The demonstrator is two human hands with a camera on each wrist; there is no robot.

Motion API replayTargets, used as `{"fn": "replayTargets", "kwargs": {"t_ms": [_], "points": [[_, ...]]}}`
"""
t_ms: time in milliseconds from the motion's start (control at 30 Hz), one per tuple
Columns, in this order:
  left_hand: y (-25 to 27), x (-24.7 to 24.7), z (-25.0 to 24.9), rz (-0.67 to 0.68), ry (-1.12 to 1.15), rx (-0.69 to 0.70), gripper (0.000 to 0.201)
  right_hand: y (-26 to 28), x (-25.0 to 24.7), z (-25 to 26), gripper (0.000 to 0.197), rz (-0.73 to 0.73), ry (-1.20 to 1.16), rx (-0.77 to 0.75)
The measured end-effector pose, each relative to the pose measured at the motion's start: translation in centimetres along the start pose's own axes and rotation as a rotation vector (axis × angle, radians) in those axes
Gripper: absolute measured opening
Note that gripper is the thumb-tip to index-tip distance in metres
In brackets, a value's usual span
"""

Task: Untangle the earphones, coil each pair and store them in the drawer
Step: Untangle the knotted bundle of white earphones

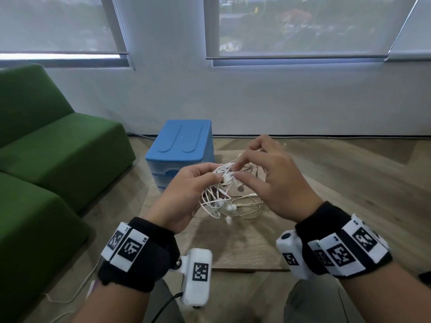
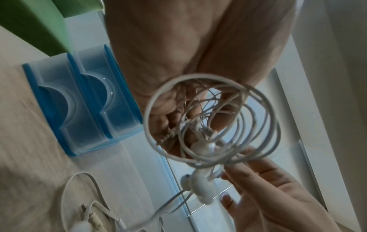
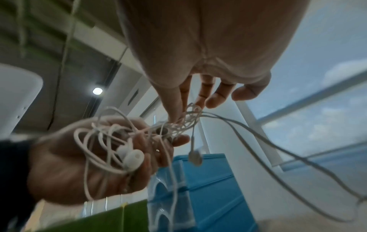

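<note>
earphones (image 1: 219,190) bunched in clenched left hand (image 1: 186,194), steadied so right hand (image 1: 272,180) fingertips can pinch out 1 strand.

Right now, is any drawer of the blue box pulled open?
No, in the left wrist view both visible drawer fronts of the blue drawer box sit flush in its frame.

An office lounge or break-out room: blocky green upholstered sofa seats (image 1: 58,145) stand left of the left hand (image 1: 186,194), large windows with translucent grey roller blinds (image 1: 303,24) overlook rooftops beyond both hands, and pale wood-look flooring (image 1: 361,173) runs beneath a low wooden surface (image 1: 233,248).
</note>
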State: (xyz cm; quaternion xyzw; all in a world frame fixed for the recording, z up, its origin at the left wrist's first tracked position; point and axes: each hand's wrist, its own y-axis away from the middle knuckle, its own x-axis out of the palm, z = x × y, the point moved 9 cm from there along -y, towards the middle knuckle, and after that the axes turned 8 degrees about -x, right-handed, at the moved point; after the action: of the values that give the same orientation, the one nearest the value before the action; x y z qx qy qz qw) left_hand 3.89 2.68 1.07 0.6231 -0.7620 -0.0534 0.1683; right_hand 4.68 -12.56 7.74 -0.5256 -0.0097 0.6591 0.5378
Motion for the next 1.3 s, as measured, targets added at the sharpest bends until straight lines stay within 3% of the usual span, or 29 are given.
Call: {"fn": "replayTargets", "kwargs": {"t_ms": [100, 367, 500, 700, 867, 1000, 1267, 1300], "points": [[-0.1, 0.3, -0.1, 0.003, -0.002, 0.002, 0.023, -0.1, -0.3, -0.6, 0.006, -0.054, -0.139, 0.094], [-0.4, 0.7, 0.4, -0.015, -0.038, 0.008, 0.025, 0.1, 0.5, -1.3, 0.007, 0.0, -0.021, 0.122], [-0.6, 0.4, 0.3, -0.042, -0.058, 0.027, 0.026, 0.3, 2.1, -0.8, 0.011, 0.132, 0.158, 0.087], [-0.5, 0.3, 0.4, -0.04, -0.108, 0.023, 0.03, 0.3, 1.5, -2.6, 0.017, 0.074, -0.146, 0.265], [-0.5, 0.4, 0.5, -0.022, -0.043, -0.018, 0.028, 0.4, 1.0, -2.8, 0.009, -0.008, -0.627, 0.376], [-0.3, 0.9, 0.2, 0.028, -0.04, -0.005, 0.032, 0.3, 0.5, -2.7, 0.008, 0.009, -0.669, 0.364], [-1.0, -0.7, 1.1, -0.077, -0.044, -0.029, 0.029, 0.6, -0.7, -3.1, 0.004, -0.07, -0.714, 0.287], [-1.0, -0.6, 1.1, -0.072, -0.027, -0.033, 0.026, 0.5, -1.1, -2.9, 0.01, -0.097, -0.704, 0.255]]}}
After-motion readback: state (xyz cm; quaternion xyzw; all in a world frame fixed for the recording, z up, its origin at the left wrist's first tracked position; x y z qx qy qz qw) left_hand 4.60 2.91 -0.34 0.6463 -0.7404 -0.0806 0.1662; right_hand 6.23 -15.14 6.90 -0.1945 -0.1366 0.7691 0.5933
